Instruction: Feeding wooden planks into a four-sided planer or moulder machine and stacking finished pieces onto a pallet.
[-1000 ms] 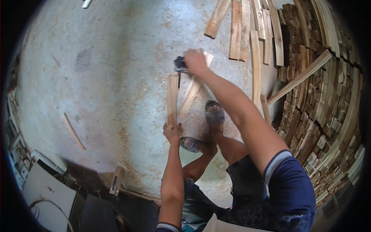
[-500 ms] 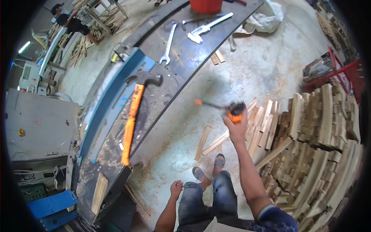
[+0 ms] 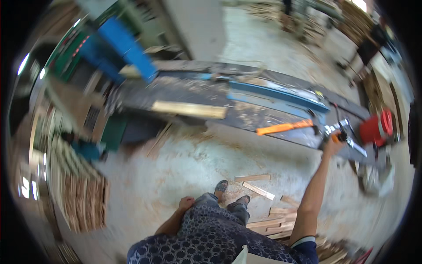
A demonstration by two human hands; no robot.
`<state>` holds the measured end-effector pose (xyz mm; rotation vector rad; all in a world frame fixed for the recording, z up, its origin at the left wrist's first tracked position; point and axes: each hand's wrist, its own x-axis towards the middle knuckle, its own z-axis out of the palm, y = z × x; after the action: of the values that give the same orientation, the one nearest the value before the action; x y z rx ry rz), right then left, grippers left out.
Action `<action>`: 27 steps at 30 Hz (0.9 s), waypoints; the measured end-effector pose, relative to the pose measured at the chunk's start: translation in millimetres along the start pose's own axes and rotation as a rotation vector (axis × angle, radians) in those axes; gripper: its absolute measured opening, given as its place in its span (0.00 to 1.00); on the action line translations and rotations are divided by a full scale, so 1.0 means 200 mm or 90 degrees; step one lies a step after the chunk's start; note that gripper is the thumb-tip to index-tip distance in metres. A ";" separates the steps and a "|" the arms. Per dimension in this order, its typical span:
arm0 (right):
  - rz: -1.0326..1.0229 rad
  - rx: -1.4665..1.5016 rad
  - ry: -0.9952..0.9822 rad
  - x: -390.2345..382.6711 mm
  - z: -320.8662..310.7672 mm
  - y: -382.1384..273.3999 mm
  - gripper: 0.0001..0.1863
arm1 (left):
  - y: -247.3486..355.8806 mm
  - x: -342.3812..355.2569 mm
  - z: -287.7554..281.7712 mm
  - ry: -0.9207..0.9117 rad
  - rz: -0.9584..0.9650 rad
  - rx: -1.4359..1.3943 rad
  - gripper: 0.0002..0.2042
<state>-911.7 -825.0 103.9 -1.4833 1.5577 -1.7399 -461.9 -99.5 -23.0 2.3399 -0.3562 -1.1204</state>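
My right hand (image 3: 332, 146) reaches out over the right part of the dark workbench (image 3: 252, 115), closed around an orange and black tape measure (image 3: 338, 137). Steel tools lie right by it, partly covered by the hand; a caliper (image 3: 357, 148) shows beyond the fingers. Just left of that hand rests a claw hammer (image 3: 285, 127) with an orange handle, its head toward the hand. Low beside my thigh hangs my left hand (image 3: 186, 203), fingers curled in, with nothing visible in it.
A red bucket (image 3: 376, 127) stands at the bench's right end. Along the bench runs a blue metal rail (image 3: 279, 95); a wooden strip (image 3: 190, 109) lies on its near edge. Loose wood pieces (image 3: 258, 191) lie near my feet. Stacked wood (image 3: 83, 200) is at left. A person (image 3: 371, 46) stands far right.
The view has swung left, and the bench now stretches across in front of me. My right hand has gone from above the floor to over the bench tools, still holding the tape measure.
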 end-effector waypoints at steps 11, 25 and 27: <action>0.046 -0.219 -0.074 -1.41 0.01 -0.59 0.30 | -0.11 -0.16 -0.12 0.128 -0.081 -0.113 0.17; -0.524 0.413 -0.314 -1.63 2.12 -3.92 0.12 | -0.65 0.56 -0.94 0.199 -0.094 -0.606 0.07; -0.589 0.357 -0.197 -1.43 2.39 -4.35 0.11 | -0.76 0.63 -1.02 0.315 -0.241 -0.669 0.08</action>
<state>-88.5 -548.5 662.4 -2.1451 0.1335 -1.9835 -222.4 40.3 -82.7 1.6243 0.7202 -0.5775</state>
